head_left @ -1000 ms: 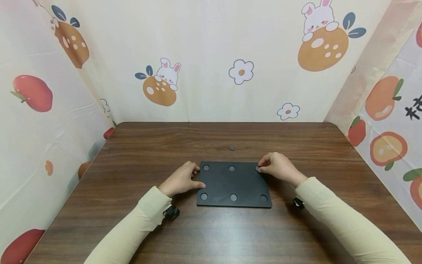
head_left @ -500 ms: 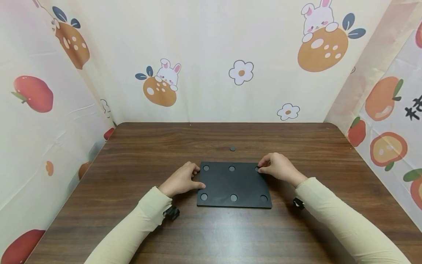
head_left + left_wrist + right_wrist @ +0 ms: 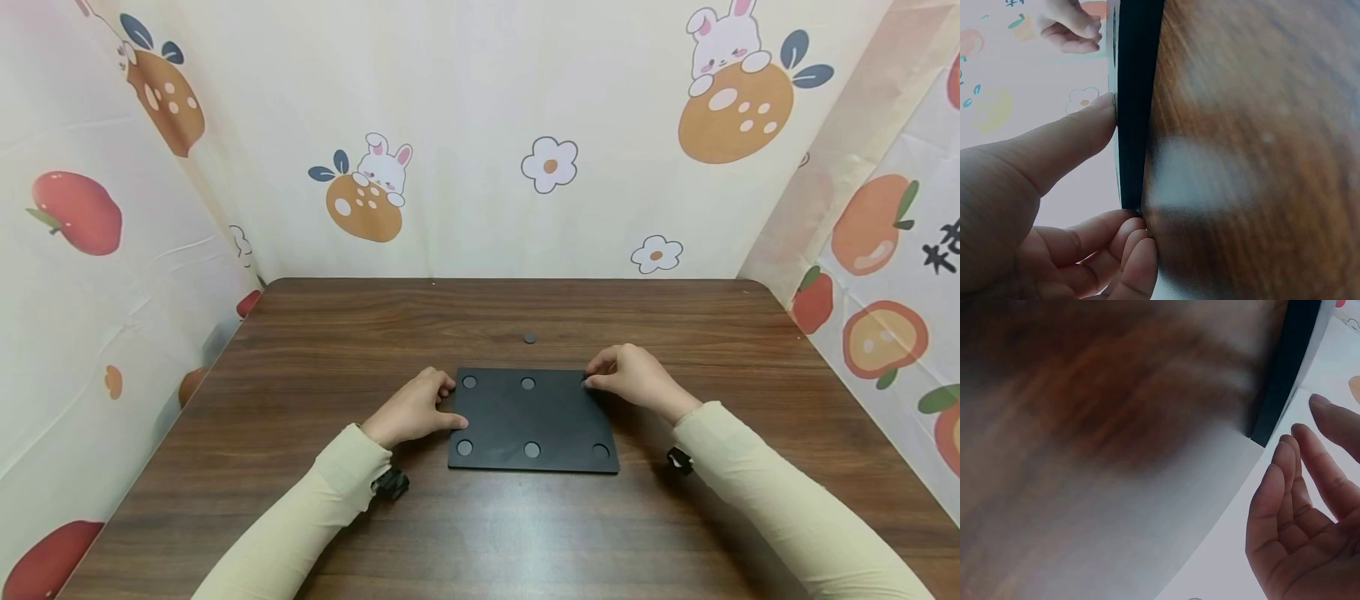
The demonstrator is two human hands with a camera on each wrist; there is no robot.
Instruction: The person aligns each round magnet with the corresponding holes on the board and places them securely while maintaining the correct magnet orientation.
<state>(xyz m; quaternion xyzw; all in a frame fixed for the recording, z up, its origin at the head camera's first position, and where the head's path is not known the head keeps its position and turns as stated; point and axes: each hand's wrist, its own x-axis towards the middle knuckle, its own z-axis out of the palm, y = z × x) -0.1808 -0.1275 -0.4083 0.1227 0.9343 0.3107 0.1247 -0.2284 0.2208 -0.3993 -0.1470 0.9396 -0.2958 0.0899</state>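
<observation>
A flat black board point(image 3: 525, 417) with round recesses along its two long sides lies on the table. My left hand point(image 3: 416, 408) grips its left edge, thumb on top; in the left wrist view the other fingers point(image 3: 1138, 250) curl at the board's corner. My right hand point(image 3: 633, 379) is at the top-right recess, pinching a small dark disc point(image 3: 584, 377) between thumb and forefinger. The fingers largely hide this disc. Several recesses show lighter grey discs, while the bottom-right recess point(image 3: 601, 452) looks darker. Beyond the board's far edge lies a loose small grey disc point(image 3: 529, 338).
The brown wood-grain table point(image 3: 360, 325) stretches around the board. Printed curtains point(image 3: 465, 100) with fruit, rabbits and flowers hang behind it and at both sides. A small black camera point(image 3: 391, 482) sits at the left wrist, another point(image 3: 679, 461) at the right.
The right hand has shifted up very slightly at the top-right recess, and a dark edge shows at its fingertips. The left hand, the board and the loose disc stay where they were.
</observation>
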